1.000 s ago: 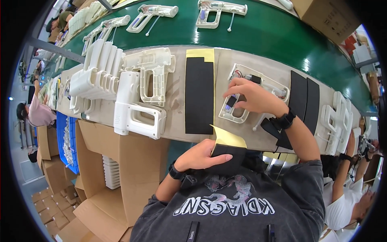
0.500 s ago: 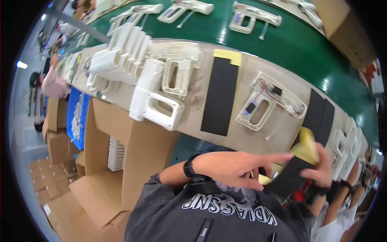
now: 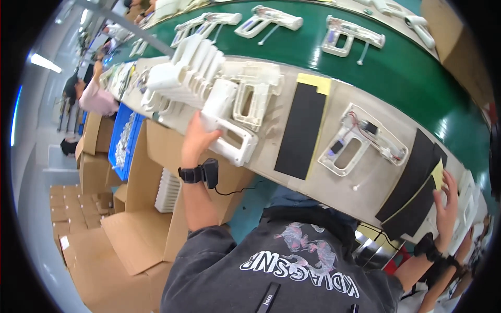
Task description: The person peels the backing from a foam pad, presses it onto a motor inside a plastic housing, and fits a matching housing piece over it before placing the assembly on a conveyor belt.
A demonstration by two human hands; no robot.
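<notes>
Your left hand (image 3: pixel 197 140) touches the near end of a white shell (image 3: pixel 217 104) at the near edge of the tabletop (image 3: pixel 360 200); whether its fingers close on the shell, you cannot tell. Your right hand (image 3: pixel 446 208), thumb and fingers apart, is at the yellow backing (image 3: pixel 437 173) of the black sheets (image 3: pixel 412 188), toward the tabletop's right end. Between your hands, an open housing (image 3: pixel 344 129) lies right of a black strip (image 3: pixel 300 130).
</notes>
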